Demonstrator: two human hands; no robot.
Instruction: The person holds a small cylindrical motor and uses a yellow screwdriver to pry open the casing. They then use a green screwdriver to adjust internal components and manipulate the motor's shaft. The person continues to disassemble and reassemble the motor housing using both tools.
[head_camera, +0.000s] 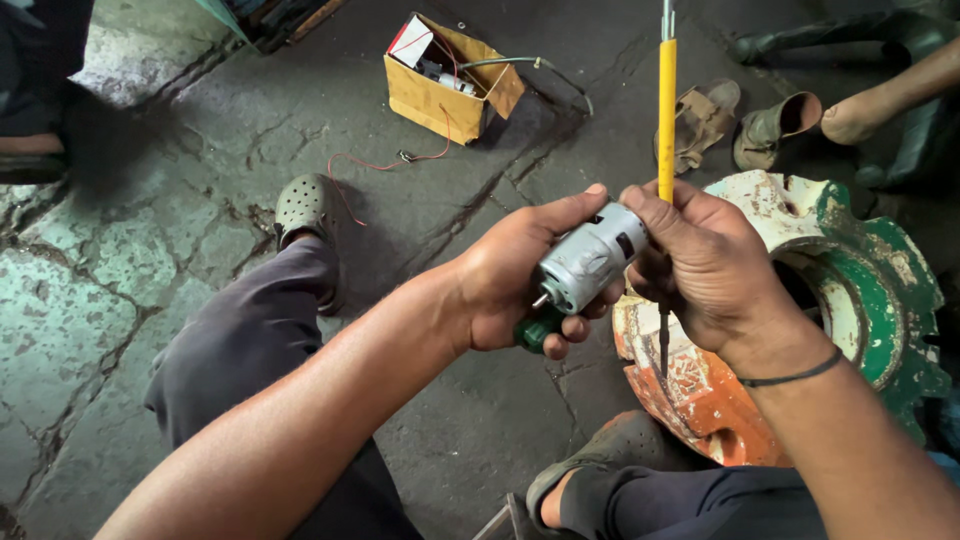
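Note:
My left hand (510, 280) grips a small silver cylindrical electric motor (585, 262), its shaft end pointing toward me. A green handle (535, 330) shows under the same fingers. My right hand (700, 260) touches the far end of the motor and holds a yellow-handled screwdriver (667, 110) upright. The tool's dark tip (663, 340) sticks out below the palm. Both hands hover above my knees.
A painted, worn metal wheel-like part (860, 280) in green, white and orange lies beside my right leg. An open cardboard box (440, 95) with wires sits on the stone floor ahead. Sandals (740, 125) and another person's foot (870, 110) are at upper right.

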